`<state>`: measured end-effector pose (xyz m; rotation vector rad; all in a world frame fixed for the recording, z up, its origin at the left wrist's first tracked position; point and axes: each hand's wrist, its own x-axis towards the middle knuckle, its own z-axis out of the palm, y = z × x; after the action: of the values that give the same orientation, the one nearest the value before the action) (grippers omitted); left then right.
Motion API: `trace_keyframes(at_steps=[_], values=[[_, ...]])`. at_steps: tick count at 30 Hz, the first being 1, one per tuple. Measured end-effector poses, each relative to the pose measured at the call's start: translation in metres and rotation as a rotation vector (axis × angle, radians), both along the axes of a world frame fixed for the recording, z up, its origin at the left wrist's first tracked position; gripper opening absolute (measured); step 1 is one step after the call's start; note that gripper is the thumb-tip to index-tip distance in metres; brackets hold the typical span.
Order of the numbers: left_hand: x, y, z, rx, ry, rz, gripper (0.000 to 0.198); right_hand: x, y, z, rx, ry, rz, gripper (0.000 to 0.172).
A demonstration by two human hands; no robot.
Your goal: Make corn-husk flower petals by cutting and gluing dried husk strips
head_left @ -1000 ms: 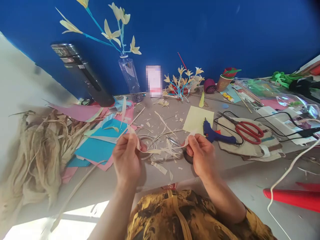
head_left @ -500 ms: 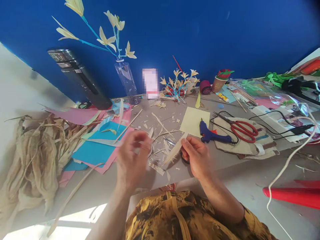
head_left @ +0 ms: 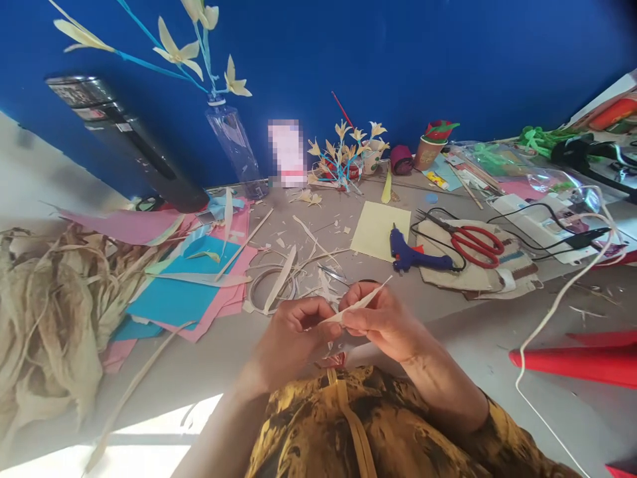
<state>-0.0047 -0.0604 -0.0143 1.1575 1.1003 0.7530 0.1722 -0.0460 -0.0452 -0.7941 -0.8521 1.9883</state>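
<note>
Both my hands meet just in front of my chest, over the near edge of the grey table point(head_left: 448, 318). My right hand point(head_left: 383, 322) pinches a narrow pale husk strip point(head_left: 361, 304) that points up and to the right. My left hand point(head_left: 293, 335) has its fingers curled against the strip's lower left end. Beyond the hands lie husk scraps and another long pale strip point(head_left: 281, 287) across a wire ring point(head_left: 263, 285).
A blue glue gun point(head_left: 415, 255), red scissors point(head_left: 475, 242) and a yellow paper sheet point(head_left: 381, 229) lie behind my right hand. Blue and pink paper sheets point(head_left: 179, 292) and a heap of dried husks point(head_left: 54, 305) are left. A bottle with paper flowers point(head_left: 233, 143) stands at the blue wall.
My left hand let go of one strip, which now lies on the table, and came in to the right hand. Both hands drew closer to my body with the remaining strip.
</note>
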Motion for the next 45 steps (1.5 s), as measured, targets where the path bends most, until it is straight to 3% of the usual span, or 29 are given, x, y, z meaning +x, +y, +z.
trace_keyframes(at_steps=[6,8,10,13,16,18,20,22,27,29,32,37,42,45], values=[[-0.018,-0.010,0.004,0.006,0.030,0.001,0.025,0.034,0.006,0.006,-0.076,0.098,-0.012,0.033],[-0.023,-0.014,0.003,0.109,0.122,0.056,0.026,0.051,0.010,0.012,-0.073,0.118,-0.126,0.036],[-0.025,-0.019,0.001,0.310,0.289,0.187,0.024,0.059,0.010,0.018,-0.016,0.119,-0.246,0.034],[-0.020,-0.023,-0.004,0.741,0.552,0.368,0.014,0.046,0.001,0.021,0.084,0.011,-0.184,0.032],[-0.013,-0.022,-0.012,1.144,0.680,0.397,0.014,0.018,-0.011,0.017,0.111,-0.069,-0.064,0.051],[-0.011,-0.021,-0.017,1.305,0.698,0.377,0.020,0.003,-0.015,0.014,0.090,-0.074,-0.075,0.051],[-0.011,-0.023,-0.020,1.354,0.681,0.360,0.026,-0.005,-0.015,0.012,0.042,-0.092,-0.118,0.042],[-0.013,-0.026,-0.020,1.247,0.651,0.342,0.029,-0.006,-0.014,0.013,0.031,-0.145,-0.166,0.036],[-0.019,-0.036,-0.010,0.448,0.259,0.222,0.039,0.003,-0.015,0.016,0.285,-0.454,-0.201,0.025],[-0.018,-0.035,-0.007,0.282,0.203,0.240,0.030,0.005,-0.017,0.016,0.343,-0.526,-0.177,0.023],[-0.014,-0.031,-0.007,0.266,0.297,0.292,0.015,0.004,-0.018,0.015,0.359,-0.520,-0.182,0.022],[-0.009,-0.028,-0.009,0.263,0.280,0.265,0.019,0.002,-0.018,0.011,0.287,-0.391,-0.127,0.026],[-0.013,-0.034,-0.009,0.227,0.234,0.229,0.020,0.005,-0.015,0.008,0.060,-0.110,0.096,0.026],[-0.013,-0.038,-0.006,0.179,0.197,0.272,0.022,0.011,-0.013,0.007,-0.061,0.055,0.137,0.027]])
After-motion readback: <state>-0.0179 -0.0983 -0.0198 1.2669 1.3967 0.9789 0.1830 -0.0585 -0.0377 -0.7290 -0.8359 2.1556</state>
